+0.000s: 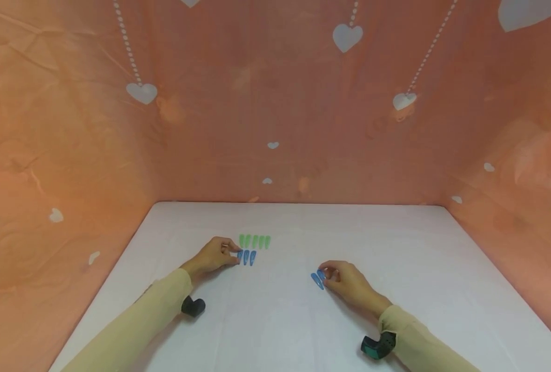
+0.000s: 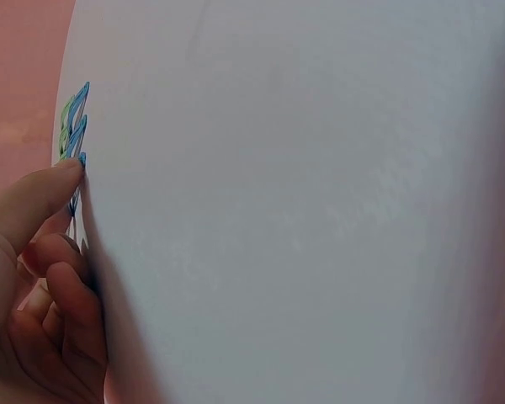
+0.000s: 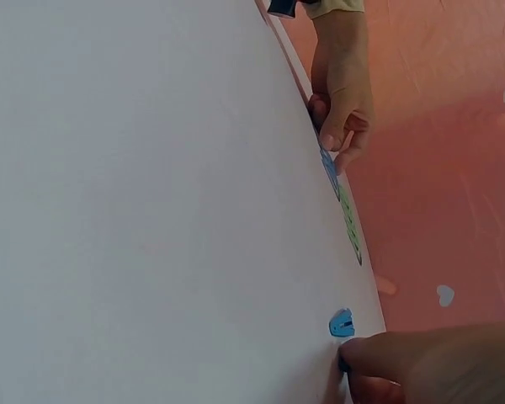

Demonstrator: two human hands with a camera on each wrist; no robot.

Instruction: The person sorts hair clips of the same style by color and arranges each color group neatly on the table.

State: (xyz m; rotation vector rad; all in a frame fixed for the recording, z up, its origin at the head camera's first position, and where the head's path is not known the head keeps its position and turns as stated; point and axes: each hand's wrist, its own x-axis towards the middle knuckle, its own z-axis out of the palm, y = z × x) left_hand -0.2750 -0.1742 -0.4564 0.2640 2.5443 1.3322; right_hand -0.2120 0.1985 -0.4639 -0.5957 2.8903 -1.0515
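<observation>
Several light green snap hair clips (image 1: 255, 241) lie side by side in a row on the white table. Just below them, three blue snap hair clips (image 1: 246, 257) form a second row. My left hand (image 1: 216, 254) pinches the leftmost blue clip between thumb and forefinger at its two ends; the left wrist view shows the thumb (image 2: 46, 194) against that clip. On the right, my right hand (image 1: 347, 282) pinches a blue hair clip (image 1: 321, 274) between thumb and fingers, partly hidden by them. Another blue hair clip (image 1: 317, 281) lies slanted right beside it on the table.
A white table (image 1: 275, 320) spreads under both arms. Orange cloth (image 1: 275, 103) printed with pale hearts rises behind and at both sides. Dark wrist-worn devices hang at the left cuff (image 1: 193, 307) and the right cuff (image 1: 379, 346).
</observation>
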